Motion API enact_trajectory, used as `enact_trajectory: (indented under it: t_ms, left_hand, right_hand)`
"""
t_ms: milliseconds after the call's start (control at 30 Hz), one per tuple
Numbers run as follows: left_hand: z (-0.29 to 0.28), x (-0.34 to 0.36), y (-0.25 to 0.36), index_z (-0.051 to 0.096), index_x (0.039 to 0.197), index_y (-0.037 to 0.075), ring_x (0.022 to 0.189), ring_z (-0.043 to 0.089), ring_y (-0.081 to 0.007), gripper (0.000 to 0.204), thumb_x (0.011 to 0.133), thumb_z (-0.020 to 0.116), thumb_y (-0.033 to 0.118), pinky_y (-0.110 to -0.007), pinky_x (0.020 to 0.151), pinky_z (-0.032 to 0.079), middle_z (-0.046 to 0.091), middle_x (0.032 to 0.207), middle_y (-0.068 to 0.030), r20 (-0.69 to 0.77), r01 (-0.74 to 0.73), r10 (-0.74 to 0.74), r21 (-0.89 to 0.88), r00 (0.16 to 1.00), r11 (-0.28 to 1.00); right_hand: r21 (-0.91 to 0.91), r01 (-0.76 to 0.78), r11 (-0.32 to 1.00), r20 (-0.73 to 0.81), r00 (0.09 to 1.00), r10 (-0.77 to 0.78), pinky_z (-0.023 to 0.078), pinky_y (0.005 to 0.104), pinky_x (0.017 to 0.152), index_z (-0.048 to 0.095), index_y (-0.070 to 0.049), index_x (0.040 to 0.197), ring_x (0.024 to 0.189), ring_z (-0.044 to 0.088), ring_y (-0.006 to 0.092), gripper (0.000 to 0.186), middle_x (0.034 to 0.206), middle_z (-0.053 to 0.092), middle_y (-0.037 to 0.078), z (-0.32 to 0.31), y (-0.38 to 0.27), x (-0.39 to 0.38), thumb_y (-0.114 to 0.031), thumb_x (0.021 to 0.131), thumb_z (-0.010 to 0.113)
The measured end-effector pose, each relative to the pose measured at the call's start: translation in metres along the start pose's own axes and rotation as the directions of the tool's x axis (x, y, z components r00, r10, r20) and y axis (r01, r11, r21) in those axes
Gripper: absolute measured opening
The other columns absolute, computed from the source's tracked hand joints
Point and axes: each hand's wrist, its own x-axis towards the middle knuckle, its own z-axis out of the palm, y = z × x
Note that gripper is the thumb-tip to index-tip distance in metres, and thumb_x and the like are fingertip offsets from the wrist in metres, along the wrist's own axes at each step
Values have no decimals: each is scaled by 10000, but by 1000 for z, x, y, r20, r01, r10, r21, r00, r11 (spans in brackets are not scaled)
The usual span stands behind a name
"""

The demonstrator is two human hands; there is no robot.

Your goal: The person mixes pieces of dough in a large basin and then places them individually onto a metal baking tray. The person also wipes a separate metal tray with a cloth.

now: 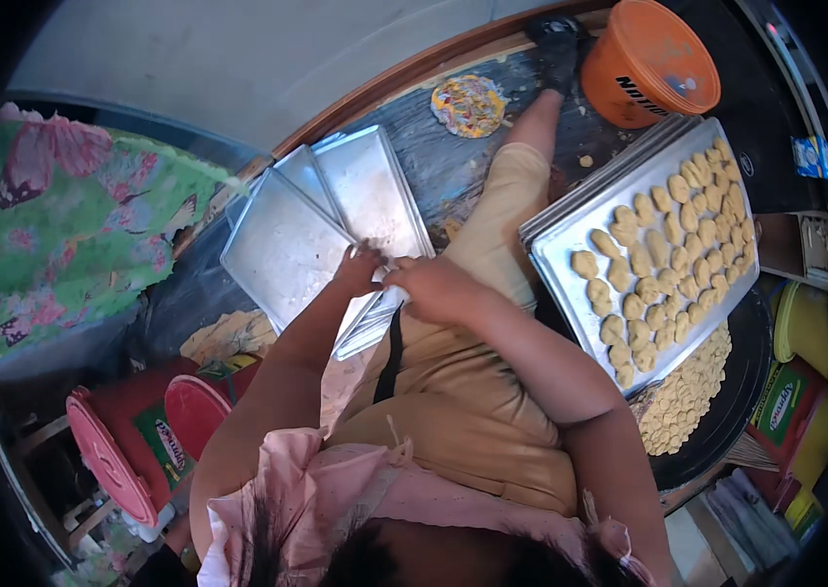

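Observation:
My left hand (363, 271) and my right hand (436, 290) meet in front of my lap, over the near edge of several metal baking trays (287, 256). The fingers of both hands are bent and pressed together, almost touching each other. A small pale bit shows between them, too small to name. Flat and bare, the trays overlap at angles on the floor. To my right, a tilted baking tray (578, 293) on a stack of trays carries rows of shaped dough pieces (668, 262).
Beyond the trays lies a round multicoloured mat (469, 106). An orange bucket (644, 68) stands beside my outstretched foot. At the right, a black round basin (761, 342) holds many small dough pieces (688, 396). Red lidded buckets (106, 455) and a green floral cloth (71, 235) are at the left.

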Motion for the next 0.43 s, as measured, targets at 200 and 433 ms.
enact_trajectory:
  t_ms: [200, 433]
  left_hand:
    - [-3, 16, -36, 695, 865, 178, 977, 601, -291, 284, 619, 740, 312, -509, 909, 361, 663, 926, -50, 256, -103, 154, -203, 954, 974]
    - [-163, -16, -79, 666, 880, 33, 831, 623, -270, 369, 615, 853, 209, -387, 770, 478, 672, 893, -134, 209, 135, -2, -626, 978, 768]
  right_hand:
    - [-53, -137, 989, -123, 984, 130, 442, 424, 943, 574, -81, 1233, 1097, 569, 313, 468, 1206, 582, 131, -35, 7, -40, -152, 781, 670]
    - [251, -320, 914, -578, 707, 407, 485, 399, 899, 649, -41, 1070, 993, 626, 314, 283, 1048, 654, 140, -85, -27, -230, -112, 805, 718]
